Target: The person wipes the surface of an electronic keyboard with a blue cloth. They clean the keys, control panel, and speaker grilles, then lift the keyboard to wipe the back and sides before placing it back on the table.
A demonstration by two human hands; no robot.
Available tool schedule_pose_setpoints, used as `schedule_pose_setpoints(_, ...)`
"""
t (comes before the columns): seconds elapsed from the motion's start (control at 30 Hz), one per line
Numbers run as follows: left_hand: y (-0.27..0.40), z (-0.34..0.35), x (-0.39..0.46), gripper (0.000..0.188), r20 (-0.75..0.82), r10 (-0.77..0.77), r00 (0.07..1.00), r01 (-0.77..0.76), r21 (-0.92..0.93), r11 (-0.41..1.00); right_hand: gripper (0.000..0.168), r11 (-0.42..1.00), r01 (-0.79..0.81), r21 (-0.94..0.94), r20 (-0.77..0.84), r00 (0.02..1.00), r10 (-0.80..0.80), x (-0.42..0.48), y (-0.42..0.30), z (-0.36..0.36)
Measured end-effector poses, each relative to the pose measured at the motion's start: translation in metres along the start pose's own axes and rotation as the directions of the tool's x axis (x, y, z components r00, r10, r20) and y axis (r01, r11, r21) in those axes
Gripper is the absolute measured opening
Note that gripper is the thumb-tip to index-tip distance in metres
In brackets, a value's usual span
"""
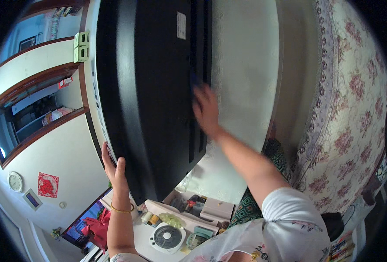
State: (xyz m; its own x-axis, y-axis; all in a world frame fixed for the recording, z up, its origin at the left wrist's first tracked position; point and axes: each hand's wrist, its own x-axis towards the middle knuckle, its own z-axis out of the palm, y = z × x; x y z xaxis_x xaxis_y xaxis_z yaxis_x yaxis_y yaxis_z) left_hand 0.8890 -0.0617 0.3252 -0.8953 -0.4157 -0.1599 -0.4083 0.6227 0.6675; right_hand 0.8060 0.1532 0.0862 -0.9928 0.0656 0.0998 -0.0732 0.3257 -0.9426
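Note:
A large black flat panel, probably the back of a television (157,98), stands upright before me over a pale covered table (246,65). My left hand (116,170), with a gold bangle at the wrist, holds the panel's lower left edge, thumb on the black side and fingers around the light front rim. My right hand (206,109), blurred, is at the recessed right part of the panel, fingers spread. Something blue shows at its fingertips, too blurred to name. A white label (181,25) sits higher on the panel.
Below stands a white cabinet top with a round white-and-black device (167,237), a glass jug (196,240) and an open drawer (193,203) of small things. A floral cloth (350,131) covers furniture at right. A red bag (97,227) and a lit screen (77,232) are lower left.

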Motion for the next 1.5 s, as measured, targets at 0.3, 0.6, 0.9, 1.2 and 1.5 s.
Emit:
schedule_pose_setpoints(0.3,0.008,0.005,-0.012,0.090,-0.045,-0.020,0.999,0.023,0.075,0.997,0.039,0.921,-0.314,0.233,0.153,0.947,0.284,-0.056,-0.015,-0.068)
schedule_pose_setpoints(0.6,0.025,0.022,-0.014,0.086,-0.028,0.033,0.999,-0.026,0.234,0.972,0.039,0.910,0.412,0.037,-0.310,0.871,-0.382,0.271,-0.096,-0.044)
schedule_pose_setpoints(0.9,0.030,0.025,-0.023,0.085,-0.064,0.019,0.998,0.002,0.315,0.949,0.045,0.786,0.554,0.275,0.295,0.730,-0.617,-0.076,-0.115,-0.073)
schedule_pose_setpoints(1.2,0.017,0.028,-0.021,0.059,-0.114,0.092,0.989,-0.069,0.188,0.980,0.027,0.727,0.669,-0.152,0.118,0.743,-0.659,0.142,-0.168,-0.110)
schedule_pose_setpoints(1.5,0.002,0.026,-0.016,0.059,0.062,-0.174,0.983,0.184,-0.418,0.889,0.006,0.475,0.797,-0.374,0.594,0.599,-0.537,-0.041,-0.213,-0.060)
